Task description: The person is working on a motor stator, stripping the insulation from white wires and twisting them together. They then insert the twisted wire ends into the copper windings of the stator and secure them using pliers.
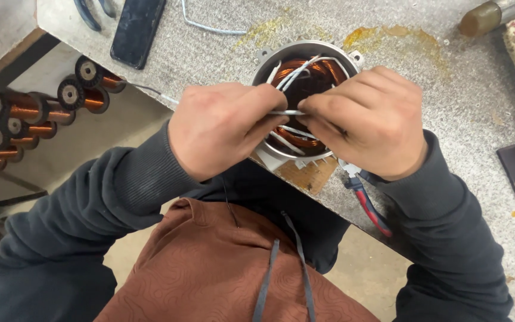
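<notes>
Both hands' (225, 128) (365, 122) grip on a white lead (286, 112), stator (305, 77) half-hidden beneath.

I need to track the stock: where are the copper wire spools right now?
In the head view, the copper wire spools lie in a row at the far left, below the speckled workbench edge, left of the left hand.

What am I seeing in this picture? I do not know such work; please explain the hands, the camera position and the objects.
The camera sits on the person's head and looks down. The left hand and right hand pinch a white sleeved wire between the fingertips, above a round motor stator with copper windings, which rests on a speckled grey workbench. Nearby lie a dark flat phone-like object, a hammer and red-and-blue-handled pliers. Spools of copper wire lie lower, at the left.
</notes>
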